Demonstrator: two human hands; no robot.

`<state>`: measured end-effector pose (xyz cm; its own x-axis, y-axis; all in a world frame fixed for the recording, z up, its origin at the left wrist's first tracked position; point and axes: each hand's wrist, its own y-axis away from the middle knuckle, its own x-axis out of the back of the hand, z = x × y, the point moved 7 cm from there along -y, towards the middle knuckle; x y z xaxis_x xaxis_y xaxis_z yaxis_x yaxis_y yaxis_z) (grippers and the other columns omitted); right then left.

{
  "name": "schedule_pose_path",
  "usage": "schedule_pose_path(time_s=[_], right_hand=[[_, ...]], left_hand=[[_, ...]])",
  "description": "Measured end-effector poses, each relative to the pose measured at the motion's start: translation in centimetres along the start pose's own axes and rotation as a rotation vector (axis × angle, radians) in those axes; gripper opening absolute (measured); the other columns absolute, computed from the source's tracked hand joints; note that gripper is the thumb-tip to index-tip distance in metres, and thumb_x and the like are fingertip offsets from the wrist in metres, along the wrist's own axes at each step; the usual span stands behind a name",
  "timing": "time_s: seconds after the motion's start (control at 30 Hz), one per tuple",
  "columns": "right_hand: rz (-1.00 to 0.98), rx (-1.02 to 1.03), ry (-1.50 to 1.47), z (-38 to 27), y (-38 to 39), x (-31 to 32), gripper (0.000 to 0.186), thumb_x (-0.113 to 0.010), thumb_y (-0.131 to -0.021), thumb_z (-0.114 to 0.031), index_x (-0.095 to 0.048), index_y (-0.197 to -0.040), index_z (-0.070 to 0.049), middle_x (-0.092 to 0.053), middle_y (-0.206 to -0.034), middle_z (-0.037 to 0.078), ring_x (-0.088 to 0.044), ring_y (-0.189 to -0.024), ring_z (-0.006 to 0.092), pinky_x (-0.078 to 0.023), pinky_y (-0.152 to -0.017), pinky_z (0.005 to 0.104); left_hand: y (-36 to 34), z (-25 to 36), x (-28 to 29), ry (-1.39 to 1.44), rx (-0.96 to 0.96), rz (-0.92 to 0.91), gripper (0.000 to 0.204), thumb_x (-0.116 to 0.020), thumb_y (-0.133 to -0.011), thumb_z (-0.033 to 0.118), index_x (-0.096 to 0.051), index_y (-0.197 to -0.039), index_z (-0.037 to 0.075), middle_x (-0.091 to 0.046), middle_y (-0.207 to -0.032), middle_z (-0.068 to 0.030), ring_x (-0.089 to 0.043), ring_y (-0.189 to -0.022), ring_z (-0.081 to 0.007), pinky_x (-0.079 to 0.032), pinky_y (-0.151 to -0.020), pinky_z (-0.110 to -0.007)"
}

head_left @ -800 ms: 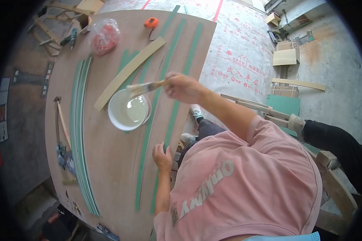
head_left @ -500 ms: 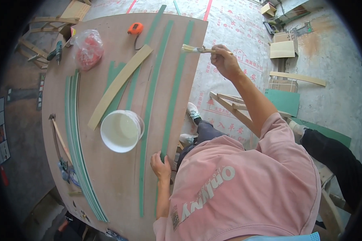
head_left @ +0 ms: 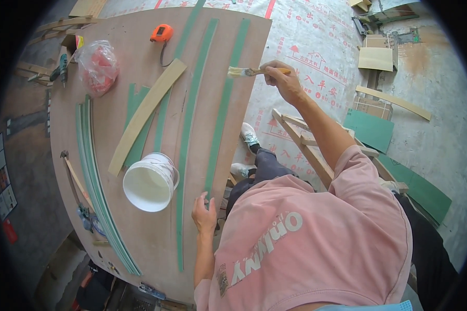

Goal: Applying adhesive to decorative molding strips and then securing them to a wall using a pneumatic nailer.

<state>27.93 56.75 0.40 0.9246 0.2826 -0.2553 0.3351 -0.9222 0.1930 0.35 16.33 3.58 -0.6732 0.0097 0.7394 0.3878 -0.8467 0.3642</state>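
The brown board (head_left: pixel 150 243) spreads clockwise from seven to twelve o'clock, a green strip (head_left: pixel 222 114) lying along the edge beside me. My white bucket (head_left: pixel 164 165) stands between eight and nine, its contents hard to make out. At seven, my left hand (head_left: pixel 205 213) covers the strip's near end, thumb and fingers parted; whether they pinch it, I can't tell. At one, my right hand (head_left: pixel 285 83) grips a brush (head_left: pixel 250 72), bristles over the strip. I'd call this brushing, which calls for a straight, light stroke.
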Motion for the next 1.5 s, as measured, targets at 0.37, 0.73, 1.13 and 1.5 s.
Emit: schedule_pose_path(time_s=[0.37, 0.73, 1.13, 1.5], right_hand=[[-0.174, -0.034, 0.206, 0.3, 1.9, -2.2, 0.017, -0.062, -0.095, -0.014, -0.068, -0.094, 0.001, -0.062, -0.073, 0.002, -0.056, -0.066, 0.0086, -0.046, -0.060, 0.0242], [-0.304, -0.188, 0.289, 0.6, 6.7, -5.8, 0.014, -0.063, -0.094, -0.011, -0.070, -0.099, 0.000, -0.069, -0.083, 0.011, -0.061, -0.074, 0.0137, -0.050, -0.069, 0.0298], [-0.034, 0.005, 0.314, -1.3, 3.4, -2.6, 0.013, -0.064, -0.091, -0.009, -0.070, -0.097, 0.000, -0.072, -0.087, 0.012, -0.067, -0.077, 0.0210, -0.053, -0.071, 0.0314], [-0.085, 0.086, 0.343, -1.4, 3.9, -2.6, 0.012, -0.063, -0.092, -0.007, -0.070, -0.099, -0.001, -0.071, -0.095, 0.012, -0.068, -0.084, 0.0265, -0.054, -0.076, 0.0337]], left_hand=[[-11.4, 14.2, 7.4, 0.156, -0.162, 0.021, 0.025, -0.071, -0.086, 0.003, -0.067, -0.111, 0.000, -0.055, -0.077, -0.0022, -0.049, -0.068, -0.0108, -0.043, -0.062, -0.026], [-37.4, 28.5, 5.3, 0.055, -0.535, 0.035, 0.028, -0.065, -0.090, 0.014, -0.068, -0.113, -0.001, -0.067, -0.082, -0.0098, -0.062, -0.073, -0.0181, -0.050, -0.070, -0.032], [-49.1, 37.9, -9.1, -0.198, -0.813, -0.182, 0.022, -0.067, -0.090, 0.017, -0.072, -0.108, 0.005, -0.073, -0.090, -0.0136, -0.068, -0.079, -0.0256, -0.053, -0.077, -0.036], [-49.7, 38.8, -10.5, -0.320, -0.655, -0.131, 0.020, -0.060, -0.094, 0.018, -0.070, -0.100, 0.002, -0.070, -0.096, -0.0240, -0.067, -0.095, -0.0412, -0.051, -0.086, -0.048]])
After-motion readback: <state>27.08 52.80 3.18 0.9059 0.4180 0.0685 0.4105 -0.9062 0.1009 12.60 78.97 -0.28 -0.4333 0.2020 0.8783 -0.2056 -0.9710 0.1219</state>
